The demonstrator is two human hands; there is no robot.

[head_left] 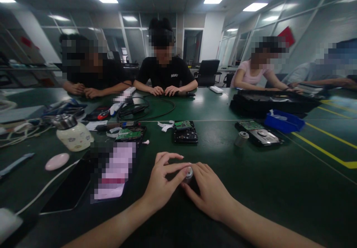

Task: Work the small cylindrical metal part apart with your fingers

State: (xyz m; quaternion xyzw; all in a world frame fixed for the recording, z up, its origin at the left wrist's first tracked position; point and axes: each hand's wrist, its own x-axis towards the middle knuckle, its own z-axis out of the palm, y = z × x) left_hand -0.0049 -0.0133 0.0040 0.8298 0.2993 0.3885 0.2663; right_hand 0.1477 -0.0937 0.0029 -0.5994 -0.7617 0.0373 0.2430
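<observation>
Grasping a small silver metal cylinder (pixel 189 173) between them, the left hand (pixel 162 181) and right hand (pixel 208 189) share a fingertip grip over the green worktop (pixel 279 188), nearer the wearer than the black hard drive (pixel 186 136).

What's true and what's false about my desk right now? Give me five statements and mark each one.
1. Both the left hand and the right hand are touching a small metal cylinder. True.
2. The blue bin is on the left side of the view. False: it is on the right.
3. A second metal cylinder sits just left of the silver-faced hard drive. True.
4. The pink oval object lies on top of the dark-screened phone. False: it lies on the green table, beyond the phone.
5. The patterned bottle has no lid. False: a metallic lid tops it.
</observation>
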